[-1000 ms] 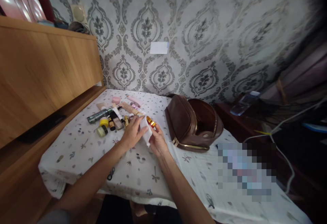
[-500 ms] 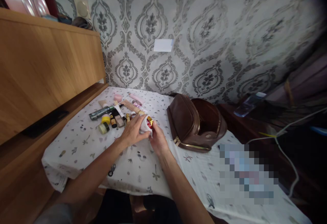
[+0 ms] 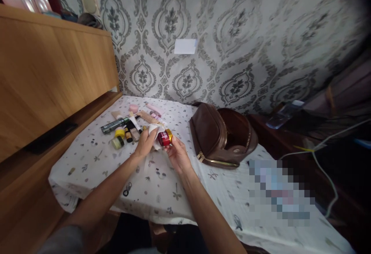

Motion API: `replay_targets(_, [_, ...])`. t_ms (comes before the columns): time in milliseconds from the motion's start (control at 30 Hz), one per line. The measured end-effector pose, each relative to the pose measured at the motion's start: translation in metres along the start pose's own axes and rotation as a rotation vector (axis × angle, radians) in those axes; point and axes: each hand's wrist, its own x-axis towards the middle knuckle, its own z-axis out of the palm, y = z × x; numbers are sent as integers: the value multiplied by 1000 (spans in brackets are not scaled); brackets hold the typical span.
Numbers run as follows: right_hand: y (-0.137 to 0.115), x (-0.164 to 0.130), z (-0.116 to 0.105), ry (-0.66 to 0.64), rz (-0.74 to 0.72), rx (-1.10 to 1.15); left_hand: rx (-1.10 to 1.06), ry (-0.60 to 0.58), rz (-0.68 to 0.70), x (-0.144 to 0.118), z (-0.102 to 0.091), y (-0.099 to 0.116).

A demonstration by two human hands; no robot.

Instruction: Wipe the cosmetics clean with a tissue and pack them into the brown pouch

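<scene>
I see my right hand [image 3: 177, 154] closed around a small red jar [image 3: 164, 138] with a gold cap, held just above the table [image 3: 162, 192]. My left hand [image 3: 145, 143] grips a white cloth [image 3: 154, 132] against the jar's left side. Half a second ago the cloth wrapped most of the jar; now the red body shows bare. Beyond lie the cosmetics [image 3: 127, 128], where they were, and the open brown bag [image 3: 222, 136] to the right.
</scene>
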Motion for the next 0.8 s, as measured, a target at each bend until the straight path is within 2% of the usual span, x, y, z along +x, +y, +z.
replay_targets(167, [1,3,-4,56,-35,26,-55,-83,-68,-5,6,0])
replay_targets(333, [3,0,2,44,-223,-210,-103,-189,-98,-8,7,-3])
replay_targets(467, [7,-1,2,98,-351,-457,-44,-160,-134,-8,7,-4])
replay_targets(600, [8,1,-5,199,-510,-694,12,-134,-61,-7,8,-2])
replay_targets(800, [5,0,-5,201,-601,-839,-30,-140,-46,-6,9,-1])
